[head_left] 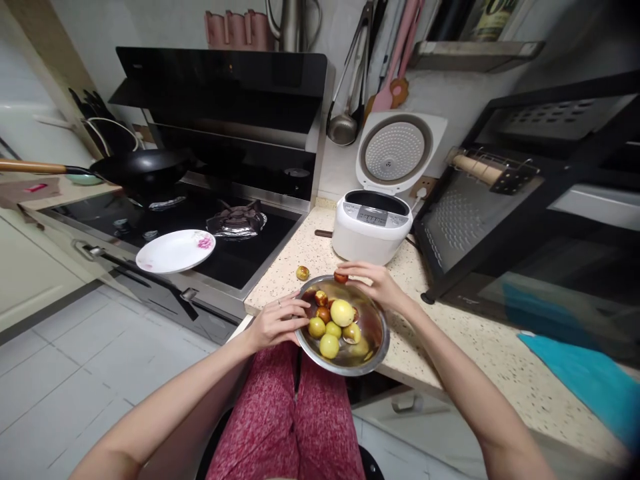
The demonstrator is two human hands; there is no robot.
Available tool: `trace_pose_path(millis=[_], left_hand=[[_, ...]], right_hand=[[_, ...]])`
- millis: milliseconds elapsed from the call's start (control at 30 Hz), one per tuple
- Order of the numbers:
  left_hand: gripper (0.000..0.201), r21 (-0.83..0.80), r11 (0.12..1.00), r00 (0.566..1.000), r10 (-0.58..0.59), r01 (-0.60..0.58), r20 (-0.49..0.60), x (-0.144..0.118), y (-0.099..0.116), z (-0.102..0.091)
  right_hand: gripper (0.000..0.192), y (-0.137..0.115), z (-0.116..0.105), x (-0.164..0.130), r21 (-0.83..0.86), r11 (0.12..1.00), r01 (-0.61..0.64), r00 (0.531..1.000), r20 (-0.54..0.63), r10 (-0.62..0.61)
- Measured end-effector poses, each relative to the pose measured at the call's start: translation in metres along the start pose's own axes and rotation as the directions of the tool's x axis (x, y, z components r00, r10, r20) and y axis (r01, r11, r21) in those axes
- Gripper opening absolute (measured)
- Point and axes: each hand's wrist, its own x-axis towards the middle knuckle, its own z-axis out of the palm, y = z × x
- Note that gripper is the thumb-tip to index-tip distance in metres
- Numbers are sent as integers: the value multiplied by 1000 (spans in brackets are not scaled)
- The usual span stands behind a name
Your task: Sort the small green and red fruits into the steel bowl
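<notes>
Red-mottled trousers fill the bottom of the view, with both forearms reaching up from there to a steel bowl (345, 363) that overhangs the front edge of the speckled worktop (500, 347). On the left, the left hand (277, 322) cups the bowl's near-left rim, fingers curled against it. Inside lie yellow-green and brownish jujubes (342, 312); one more fruit (303, 273) sits alone on the worktop just beyond the bowl. To the right, the right hand (377, 283) pinches a small reddish jujube (341, 277) over the far rim. Judging by this, sorting or picking fruit one at a time is under way; placing this one calls for a steady bowl. Further back stands a white rice cooker (373, 227), lid up; its panel lettering is too small to read.
</notes>
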Motion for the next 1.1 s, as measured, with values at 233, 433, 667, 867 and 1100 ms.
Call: trace_pose_path(millis=[233,433,667,867,1100], left_hand=[[42,8,1000,1000,-10,10,-4,-2,-6,-1],[43,-30,999,1000,-14,13,-6,-5,-10,0],[43,-72,997,999,-38,40,26,-8,-12,0],[55,-102,969,971,-232,225,-58,-11,-8,1],[45,-45,856,850,-516,514,-105,9,-30,-9]], right_hand=[[44,-13,3,-34,-151,988,-2,992,122,21],[53,-10,6,-34,-143,989,-42,984,164,65],[40,-2,9,-34,-57,996,-63,994,87,68],[26,-2,10,-31,31,997,-66,998,-17,67],[19,-2,14,-28,114,988,-102,992,-66,110]])
